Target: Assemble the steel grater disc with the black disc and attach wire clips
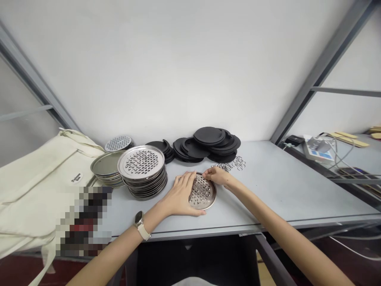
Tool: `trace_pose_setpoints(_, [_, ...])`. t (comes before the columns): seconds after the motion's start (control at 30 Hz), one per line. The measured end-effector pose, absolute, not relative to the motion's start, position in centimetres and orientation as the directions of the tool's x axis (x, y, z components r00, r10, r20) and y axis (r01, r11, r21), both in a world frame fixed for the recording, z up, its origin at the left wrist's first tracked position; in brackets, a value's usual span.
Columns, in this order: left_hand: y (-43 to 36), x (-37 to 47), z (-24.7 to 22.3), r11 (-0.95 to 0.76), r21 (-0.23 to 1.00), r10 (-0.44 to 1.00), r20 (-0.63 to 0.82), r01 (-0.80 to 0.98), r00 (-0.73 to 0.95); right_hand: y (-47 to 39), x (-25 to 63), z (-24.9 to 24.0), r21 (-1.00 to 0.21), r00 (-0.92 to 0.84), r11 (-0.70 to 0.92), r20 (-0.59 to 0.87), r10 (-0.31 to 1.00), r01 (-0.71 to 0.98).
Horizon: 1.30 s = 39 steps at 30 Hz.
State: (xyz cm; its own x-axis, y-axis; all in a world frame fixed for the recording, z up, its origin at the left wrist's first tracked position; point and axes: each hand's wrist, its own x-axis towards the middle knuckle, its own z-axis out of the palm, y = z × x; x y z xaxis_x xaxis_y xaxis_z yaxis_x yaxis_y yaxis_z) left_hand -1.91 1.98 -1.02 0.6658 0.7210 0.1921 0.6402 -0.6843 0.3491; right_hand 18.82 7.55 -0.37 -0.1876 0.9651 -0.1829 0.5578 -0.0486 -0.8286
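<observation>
A round metal grater plate (203,194) with raised perforated teeth lies on the grey table before me. My left hand (180,194) grips its left side, fingers along the upper left rim and thumb by the lower edge. At the plate's upper right rim, my right hand (216,175) is closed in a pinch; whatever is between the fingertips is hidden. Behind the right hand lie small metal rings (239,163), some loose and some bunched. Left of my left hand stands a tall stack of similar grater plates (142,163).
Plain metal discs (108,163) are stacked farther left, beside a cream canvas bag (44,178). Black round lids (209,136) with notches are piled against the wall. Another grater plate (118,143) sits at the back left. A white device with cables (318,149) is beyond the right frame post.
</observation>
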Motion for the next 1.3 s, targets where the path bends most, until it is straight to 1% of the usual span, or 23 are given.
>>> trace_pose_setpoints(0.17, [1.9,-1.9,-0.9,-0.675,0.35,0.728,0.174,0.65,0.663,8.0,18.5,-0.3,-0.811,-0.204,-0.021,-0.172,0.964,0.585])
trace_pose_setpoints(0.3, [1.9,-1.8,-0.9,-0.669,0.362,0.735,0.187,0.649,0.652,8.0,18.4,-0.2,-0.794,-0.234,0.034,-0.138,0.963,0.607])
trace_pose_setpoints(0.47, [1.9,-1.8,-0.9,-0.655,0.379,0.744,0.169,0.654,0.646,7.8,18.6,0.3,-0.762,-0.302,0.118,-0.106,0.947,0.637])
trace_pose_setpoints(0.77, [1.9,-1.7,-0.8,-0.672,0.35,0.733,0.184,0.653,0.655,7.6,19.0,0.4,-0.713,-0.405,0.238,-0.071,0.912,0.66])
trace_pose_setpoints(1.13, [1.7,-2.0,-0.1,-0.685,0.353,0.72,0.196,0.637,0.666,7.5,18.4,1.1,-0.644,-0.417,0.287,-0.054,0.907,0.709])
trace_pose_setpoints(1.3, [1.7,-1.9,-0.2,-0.682,0.354,0.724,0.206,0.64,0.658,7.5,18.4,1.3,-0.654,-0.436,0.293,-0.063,0.898,0.697])
